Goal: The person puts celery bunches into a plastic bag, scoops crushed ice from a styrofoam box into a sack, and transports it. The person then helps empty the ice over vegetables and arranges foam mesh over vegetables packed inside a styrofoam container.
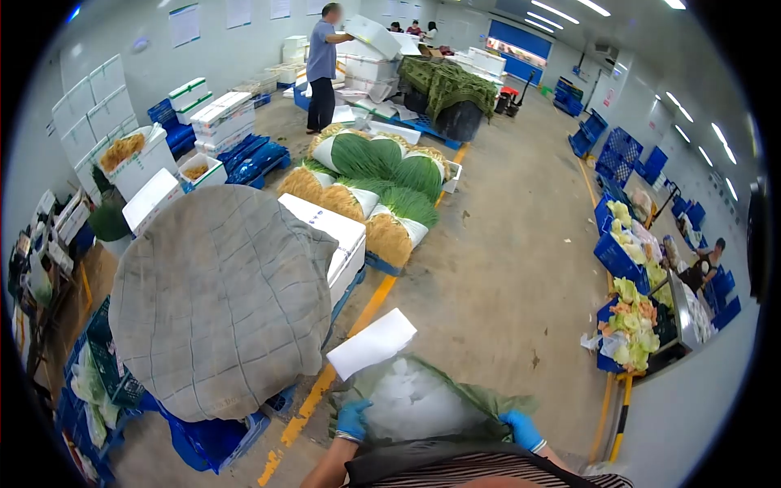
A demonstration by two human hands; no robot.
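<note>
Low in the view, a green cloth or bag [480,398] lies open around a heap of white, ice-like pieces [415,398]. My left hand [353,420], in a blue glove, is closed on the left edge of the green cloth. On the other side my right hand [521,429], also blue-gloved, grips its right edge. Just beyond the heap, a white sheet [372,344] sticks out at an angle. A large grey quilted cover [220,297] lies over something round to the left of my left hand.
Bundled green stalks [366,159] lie ahead beside a white foam box [325,236]. A person [322,61] stands at stacked foam boxes at the back. Blue crates with leafy scraps [630,325] line the right side; another person [706,267] is there.
</note>
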